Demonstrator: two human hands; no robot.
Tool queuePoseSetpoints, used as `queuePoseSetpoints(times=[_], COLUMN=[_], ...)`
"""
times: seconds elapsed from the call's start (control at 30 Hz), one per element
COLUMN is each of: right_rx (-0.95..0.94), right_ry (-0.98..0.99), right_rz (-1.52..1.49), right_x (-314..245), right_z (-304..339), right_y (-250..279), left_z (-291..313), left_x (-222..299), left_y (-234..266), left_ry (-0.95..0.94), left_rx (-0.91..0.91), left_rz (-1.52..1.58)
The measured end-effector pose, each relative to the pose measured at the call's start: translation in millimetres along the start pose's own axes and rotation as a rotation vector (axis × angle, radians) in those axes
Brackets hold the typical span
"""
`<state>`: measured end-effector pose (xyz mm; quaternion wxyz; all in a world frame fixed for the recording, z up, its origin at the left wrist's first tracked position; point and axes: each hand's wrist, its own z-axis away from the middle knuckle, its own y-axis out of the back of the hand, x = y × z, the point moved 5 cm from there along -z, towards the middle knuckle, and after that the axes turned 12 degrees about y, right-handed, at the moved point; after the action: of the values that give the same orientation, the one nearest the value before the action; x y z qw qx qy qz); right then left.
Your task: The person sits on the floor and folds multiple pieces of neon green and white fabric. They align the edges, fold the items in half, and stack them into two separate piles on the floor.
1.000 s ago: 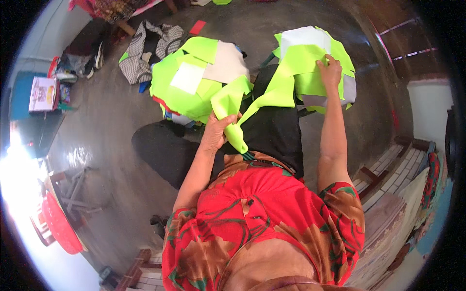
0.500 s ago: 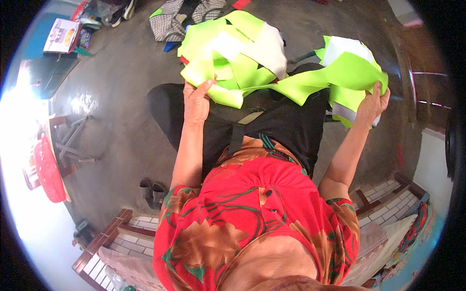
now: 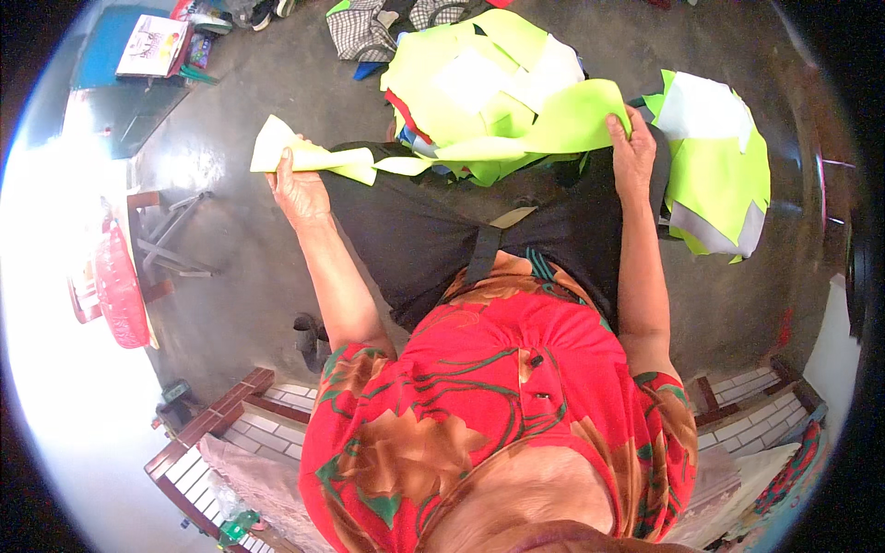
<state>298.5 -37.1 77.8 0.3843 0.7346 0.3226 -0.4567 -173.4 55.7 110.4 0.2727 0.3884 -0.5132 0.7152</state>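
A long, twisted strip of yellow-green fabric stretches across above my lap. My left hand grips its narrow end out to the left. At the wide end, my right hand pinches the edge between thumb and fingers. Just beyond the strip lies a heap of yellow-green and white fabric pieces, with bits of red and blue showing at its side. A second pile of yellow-green, white and grey pieces rests to the right of my right hand.
Checked cloth pieces lie on the floor at the far side. At the left are a red plastic item and a metal-legged stand. A tiled bench runs behind me. A printed booklet sits far left.
My left hand has moved off the heap to the left with one end of the strip. My right hand has moved left, away from the right pile, keeping the other end.
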Motion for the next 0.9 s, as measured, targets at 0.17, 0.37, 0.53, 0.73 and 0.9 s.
queuePoseSetpoints(times=[0.17,0.37,0.53,0.73,0.9], right_rx=[0.120,0.262,0.337,0.359,0.399], right_ry=[-0.027,-0.034,-0.027,-0.002,-0.035], right_rz=[-0.370,-0.435,-0.568,-0.641,-0.706], right_x=[9.1,26.2,24.8,28.0,29.0], right_z=[-1.8,-1.3,-1.4,-2.4,-5.5], right_y=[2.9,7.9,11.2,15.5,19.4], left_z=[-26.1,-79.1,-93.5,-86.5,-80.8], left_x=[-6.9,-30.7,-38.9,-40.2,-36.8], left_y=[8.7,32.7,46.7,51.2,42.6], left_ry=[0.004,0.139,0.211,0.224,0.232], left_rx=[0.057,0.086,0.115,0.143,0.038], left_rz=[-0.008,0.037,0.103,0.217,0.277])
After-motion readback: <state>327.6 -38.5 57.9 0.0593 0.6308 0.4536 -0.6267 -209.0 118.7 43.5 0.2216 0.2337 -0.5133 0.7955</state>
